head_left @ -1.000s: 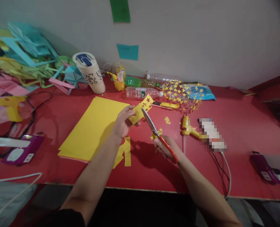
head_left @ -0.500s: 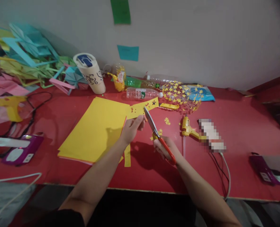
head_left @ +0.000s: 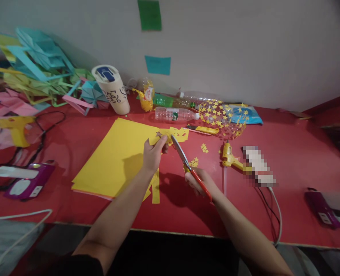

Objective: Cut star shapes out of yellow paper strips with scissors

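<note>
My left hand [head_left: 154, 151] pinches a yellow paper strip [head_left: 155, 138] with a dark star-shaped hole near its left end. More yellow paper with cut-out holes [head_left: 181, 134] shows just beyond the fingers; whether it is the same piece I cannot tell. In my right hand [head_left: 197, 181] is a pair of scissors [head_left: 198, 180] with red handles, blades together. Their tips point up and left, close to the held paper. Small yellow paper stars [head_left: 194, 162] lie partly behind the scissors. Beneath my left wrist sits a stack of yellow paper [head_left: 109, 161].
Along the wall stand a white tumbler [head_left: 112, 90], plastic bottles [head_left: 175, 114] and a star-covered bottle [head_left: 215, 115]. A utility knife [head_left: 206, 130] lies before them. One yellow glue gun [head_left: 229, 155] is at right, another [head_left: 17, 128] at left near folded paper [head_left: 40, 57] and cables.
My left hand has shifted slightly left and up with the paper, and the star-shaped hole now shows left of the fingers instead of at the right. The scissors remain near the paper.
</note>
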Demonstrator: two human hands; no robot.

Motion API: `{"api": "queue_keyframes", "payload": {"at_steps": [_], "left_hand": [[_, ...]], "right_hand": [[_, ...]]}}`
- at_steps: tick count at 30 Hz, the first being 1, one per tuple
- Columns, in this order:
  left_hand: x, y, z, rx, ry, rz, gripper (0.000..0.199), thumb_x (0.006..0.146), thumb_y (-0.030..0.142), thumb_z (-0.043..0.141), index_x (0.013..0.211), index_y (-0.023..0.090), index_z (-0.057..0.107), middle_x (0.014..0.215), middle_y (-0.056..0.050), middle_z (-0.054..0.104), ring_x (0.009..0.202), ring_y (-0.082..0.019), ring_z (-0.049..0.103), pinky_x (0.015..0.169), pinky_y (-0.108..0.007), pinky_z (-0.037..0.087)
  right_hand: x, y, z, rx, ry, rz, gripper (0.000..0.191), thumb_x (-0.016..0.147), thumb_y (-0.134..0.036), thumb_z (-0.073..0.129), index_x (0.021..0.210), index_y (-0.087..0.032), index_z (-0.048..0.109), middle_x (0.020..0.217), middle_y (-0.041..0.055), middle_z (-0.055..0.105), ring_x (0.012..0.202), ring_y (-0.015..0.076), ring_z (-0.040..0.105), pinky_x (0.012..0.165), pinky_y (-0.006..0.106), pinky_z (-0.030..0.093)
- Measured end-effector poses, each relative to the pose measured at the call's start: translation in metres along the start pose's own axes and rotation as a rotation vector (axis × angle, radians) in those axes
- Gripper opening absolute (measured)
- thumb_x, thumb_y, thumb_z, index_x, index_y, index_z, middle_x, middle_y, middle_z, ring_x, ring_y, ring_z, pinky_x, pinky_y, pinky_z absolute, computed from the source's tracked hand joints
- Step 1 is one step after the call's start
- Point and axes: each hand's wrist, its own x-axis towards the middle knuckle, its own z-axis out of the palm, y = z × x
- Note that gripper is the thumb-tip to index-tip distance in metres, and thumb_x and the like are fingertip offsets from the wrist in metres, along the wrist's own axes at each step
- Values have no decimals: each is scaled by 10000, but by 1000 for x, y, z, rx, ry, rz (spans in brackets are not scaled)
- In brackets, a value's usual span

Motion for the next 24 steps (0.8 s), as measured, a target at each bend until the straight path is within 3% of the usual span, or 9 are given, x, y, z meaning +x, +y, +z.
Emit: {"api": "queue_keyframes", "payload": {"at_steps": [16, 24], "left_hand": [[1, 0, 0, 6, 61, -58, 185, 693, 269, 639, 584, 154, 543, 445, 39, 498, 401, -44, 450, 388, -168, 371], [-1, 3, 1, 37, 17, -66, 210, 706, 285, 612, 568, 158, 517, 445, 50, 480, 398, -37, 431, 401, -174, 373]], "right_hand": [[1, 2, -4, 9, -44, -19, 416, 739, -569, 551, 612, -208, 388, 424, -79, 376, 329, 53, 348, 332, 204, 275], [0, -3, -1, 43, -1, 34, 369, 709, -515, 563, 593, -216, 382, 396, -90, 362, 295, 59, 365, 320, 204, 287]]}}
